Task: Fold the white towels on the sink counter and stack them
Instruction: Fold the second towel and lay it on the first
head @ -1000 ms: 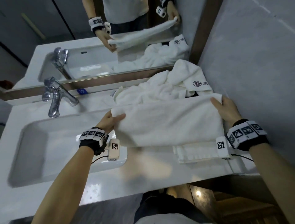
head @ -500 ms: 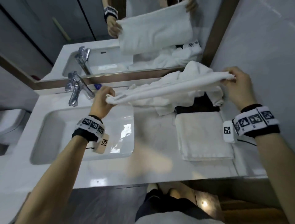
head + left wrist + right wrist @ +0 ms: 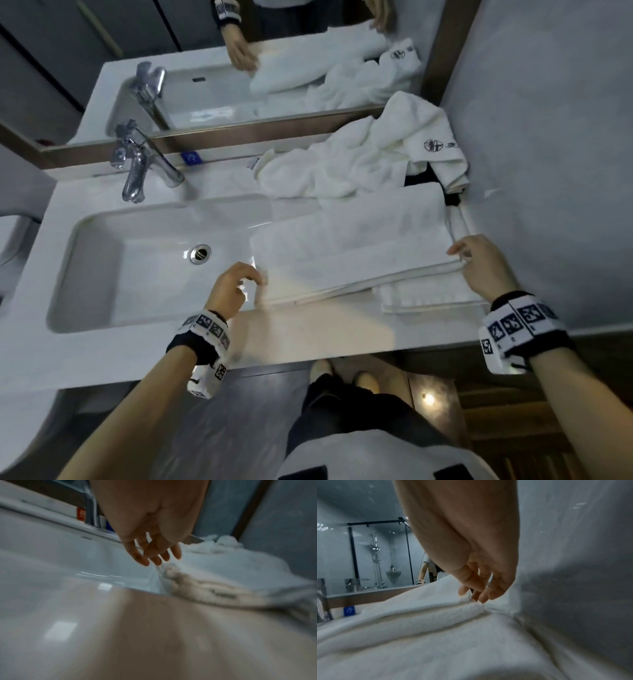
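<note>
Lying flat across the right part of the bench (image 3: pixel 308 329), the half-folded towel (image 3: pixel 359 250) spans from the sink basin (image 3: pixel 137 260) rim to the wall side; its left end overhangs the basin edge slightly. It rests on top of a smaller folded towel (image 3: pixel 431 296), whose near edge shows beneath it toward the bench front.

Left hand (image 3: pixel 230 289): at the towel's near-left corner, fingers loosely curved and spread. Left wrist view shows the fingertips (image 3: pixel 155 561) just above the corner, nothing held; grip open. Motion blur there, so contact with the cloth cannot be confirmed.

Right hand (image 3: pixel 486 263): at the towel's near-right corner. Right wrist view shows the fingertips (image 3: pixel 483 598) bent down onto the folded edge, thumb on the layer's top side; whether it pinches the cloth or only touches it I cannot tell.

Pile of unfolded towels (image 3: pixel 359 161): heaped behind the flat towel, against the mirror (image 3: pixel 274 61) ledge and the right wall; one piece carries a dark printed logo.

Faucet (image 3: pixel 137 164): chrome, stands at the back-left of the basin. Drain (image 3: pixel 200 254) is visible in the basin floor. Mirror reflects both hands and the towels.
</note>
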A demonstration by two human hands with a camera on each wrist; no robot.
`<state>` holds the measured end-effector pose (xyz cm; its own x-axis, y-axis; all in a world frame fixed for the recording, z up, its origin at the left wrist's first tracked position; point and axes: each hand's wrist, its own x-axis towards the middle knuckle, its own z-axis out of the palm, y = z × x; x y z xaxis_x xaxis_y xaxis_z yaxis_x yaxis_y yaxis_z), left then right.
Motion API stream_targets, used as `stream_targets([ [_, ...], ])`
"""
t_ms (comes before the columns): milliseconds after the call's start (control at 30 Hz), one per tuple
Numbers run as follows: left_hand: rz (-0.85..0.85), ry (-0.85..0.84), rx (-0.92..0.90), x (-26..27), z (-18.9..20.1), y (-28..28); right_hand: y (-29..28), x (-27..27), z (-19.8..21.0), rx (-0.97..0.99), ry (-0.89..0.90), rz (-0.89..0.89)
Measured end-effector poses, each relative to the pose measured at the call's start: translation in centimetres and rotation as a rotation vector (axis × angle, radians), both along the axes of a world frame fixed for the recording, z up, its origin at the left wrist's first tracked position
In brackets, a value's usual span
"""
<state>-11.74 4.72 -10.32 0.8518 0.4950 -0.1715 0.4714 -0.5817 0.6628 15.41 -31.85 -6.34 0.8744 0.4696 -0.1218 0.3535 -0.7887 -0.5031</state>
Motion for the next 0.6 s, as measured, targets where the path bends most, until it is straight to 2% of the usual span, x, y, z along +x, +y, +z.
stream_targets([
  [67, 0.229, -0.044, -0.116, 0.9, 0.6, -0.1, 0.3, 0.5, -0.2, 0.053, 0.029, -0.104],
  [133, 0.406, 0.006, -0.283, 2.5, 1.0, -0.3, 1.1, 1.2, -0.1, 0.115, 0.112, -0.207],
  [200, 0.482, 0.14, -0.5, 4.3, 1.0, -0.3, 2.3, 2.0, 0.2, 0.128, 0.21, -0.262],
  [233, 0.475, 0.218, -0.551, 5.1, 1.2, -0.2, 2.8, 2.3, 0.5, 0.11, 0.246, -0.282],
  [367, 0.464, 0.412, -0.481, 6.7, 0.8, 0.7, 4.0, 3.6, 1.1, 0.067, 0.425, -0.309],
  [500, 0.467, 0.525, -0.514, 6.8, 0.2, 1.0, 5.0, 3.5, 2.4, 0.173, 0.621, -0.307],
  [533, 0.478, 0.503, -0.525, 6.9, 0.1, 0.9, 5.1, 3.4, 2.7, 0.204, 0.636, -0.294],
  [600, 0.558, 0.27, -0.561, 7.1, -0.3, 0.8, 5.3, 3.1, 3.5, 0.285, 0.616, -0.258],
])
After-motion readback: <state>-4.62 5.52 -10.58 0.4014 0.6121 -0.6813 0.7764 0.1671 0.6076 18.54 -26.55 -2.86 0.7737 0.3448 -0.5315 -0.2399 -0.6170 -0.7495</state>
